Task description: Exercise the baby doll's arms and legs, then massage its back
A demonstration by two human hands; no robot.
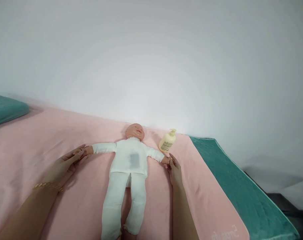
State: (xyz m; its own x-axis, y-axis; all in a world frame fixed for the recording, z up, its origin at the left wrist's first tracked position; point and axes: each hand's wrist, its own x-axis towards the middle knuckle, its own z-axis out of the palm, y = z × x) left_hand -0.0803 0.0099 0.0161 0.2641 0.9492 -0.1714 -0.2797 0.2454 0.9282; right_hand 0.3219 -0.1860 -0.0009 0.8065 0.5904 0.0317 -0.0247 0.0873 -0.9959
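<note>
A baby doll (123, 160) in a white top and trousers lies on its back on the pink sheet (76, 200), arms spread to both sides. My left hand (66, 163), below a gold chain bracelet (48, 185), is closed on the doll's hand at the left, thumb on top. On the other side my right hand (175, 170) pinches the doll's other hand between thumb and fingers. A pale yellow pump bottle (167, 141) stands just beyond my right hand, beside the doll's head. The doll's feet are partly cut off by the lower edge.
Green cloth (231, 176) shows along the right edge of the bed, under the pink sheet. At the far left lies a green pillow or cushion (8, 108). A white wall (151, 60) rises behind the bed. Something dark (288, 206) stands beyond the right edge.
</note>
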